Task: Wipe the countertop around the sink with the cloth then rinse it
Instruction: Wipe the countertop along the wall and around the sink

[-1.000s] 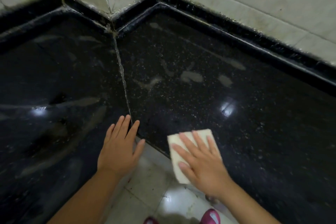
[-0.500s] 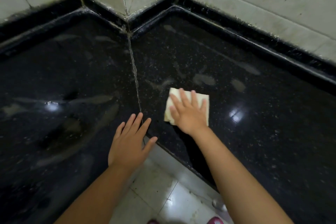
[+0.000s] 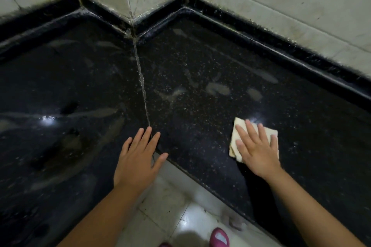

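Black speckled stone desk [image 3: 200,62] ran into a tiled corner, raised dark lip along the walls, wide bare surface ahead. Right hand [image 3: 258,149] lay flat, fingers spread, pressing the folded cream cloth [image 3: 269,133] near the front edge. Left hand [image 3: 138,158] rested open, flat across the slab seam.

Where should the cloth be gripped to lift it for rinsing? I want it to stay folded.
Probably at the far-left corner of the folded cloth, which pokes out past the fingers of the right hand. It lies flat on the black countertop, so come from above, slide a thumb under that edge and pinch all layers together.
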